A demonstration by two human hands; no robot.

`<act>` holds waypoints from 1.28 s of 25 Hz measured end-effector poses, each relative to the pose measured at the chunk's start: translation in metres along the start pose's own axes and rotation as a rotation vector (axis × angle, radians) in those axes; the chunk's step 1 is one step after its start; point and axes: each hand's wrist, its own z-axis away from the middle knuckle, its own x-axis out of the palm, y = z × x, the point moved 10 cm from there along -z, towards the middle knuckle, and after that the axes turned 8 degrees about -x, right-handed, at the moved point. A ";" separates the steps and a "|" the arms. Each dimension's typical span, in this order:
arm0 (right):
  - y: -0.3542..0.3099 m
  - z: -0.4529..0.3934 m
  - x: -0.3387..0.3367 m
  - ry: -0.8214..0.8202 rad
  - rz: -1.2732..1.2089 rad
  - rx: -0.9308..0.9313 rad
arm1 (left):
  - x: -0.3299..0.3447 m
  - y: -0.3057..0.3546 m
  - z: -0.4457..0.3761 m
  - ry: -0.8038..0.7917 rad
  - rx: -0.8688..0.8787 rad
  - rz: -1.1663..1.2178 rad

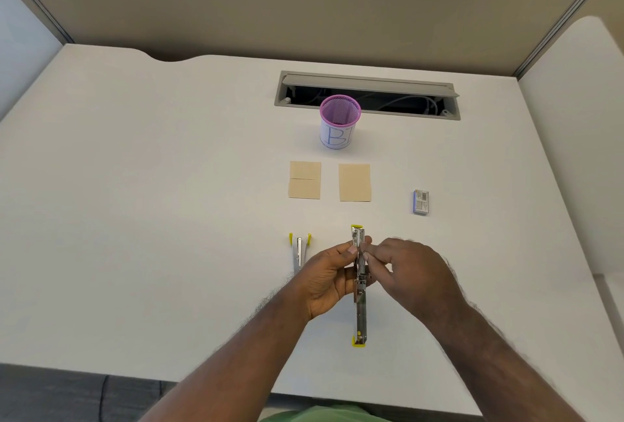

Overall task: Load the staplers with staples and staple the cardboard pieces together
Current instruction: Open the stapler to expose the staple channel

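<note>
While the bench (169, 185) carries the cardboard pieces (354, 182), the left hand (326, 278) grips the opened stapler (359, 286) above it and right fingers (373, 250) pinch at its channel, apparently seating staples, which risk skewing and jamming.

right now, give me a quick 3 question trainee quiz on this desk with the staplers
1. True or false: the stapler in both hands is swung fully open.
2. What lies nearest the staple box? A) pink cup B) right cardboard piece C) second stapler
3. Fill in: the left hand grips the stapler while the right hand pinches at its ____ half.

Key: 1 true; 2 B; 3 far
</note>
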 end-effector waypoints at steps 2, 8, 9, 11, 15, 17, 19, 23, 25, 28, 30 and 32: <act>0.000 0.001 -0.003 0.032 0.005 0.006 | 0.004 0.001 -0.001 -0.024 0.004 -0.030; -0.001 0.001 -0.003 0.080 -0.019 0.053 | 0.004 0.005 -0.001 -0.015 0.016 0.001; -0.002 0.002 -0.003 0.097 -0.025 0.061 | 0.003 0.007 -0.001 -0.008 0.020 -0.002; -0.003 0.004 -0.001 0.106 -0.016 0.071 | 0.002 0.010 -0.001 -0.002 0.022 -0.012; -0.004 0.005 0.008 0.031 0.036 0.040 | -0.001 0.007 0.002 0.006 0.005 -0.011; -0.004 0.004 0.012 -0.025 0.023 0.008 | -0.002 0.005 0.002 0.011 -0.004 -0.011; -0.002 0.003 0.014 -0.088 0.003 -0.007 | -0.002 0.004 0.002 0.009 -0.011 -0.006; 0.011 -0.004 0.012 -0.141 -0.007 0.091 | -0.001 0.001 0.000 0.021 -0.034 -0.028; 0.016 -0.007 0.007 -0.100 -0.016 0.152 | 0.001 0.000 -0.001 0.021 -0.037 -0.047; 0.020 -0.012 0.004 -0.070 0.021 0.205 | 0.003 0.000 -0.002 0.023 -0.031 -0.052; 0.021 -0.014 0.006 -0.078 0.052 0.218 | 0.003 0.000 -0.002 0.031 -0.031 -0.052; 0.023 -0.015 0.009 -0.097 0.056 0.240 | 0.003 -0.002 -0.002 0.030 -0.035 -0.058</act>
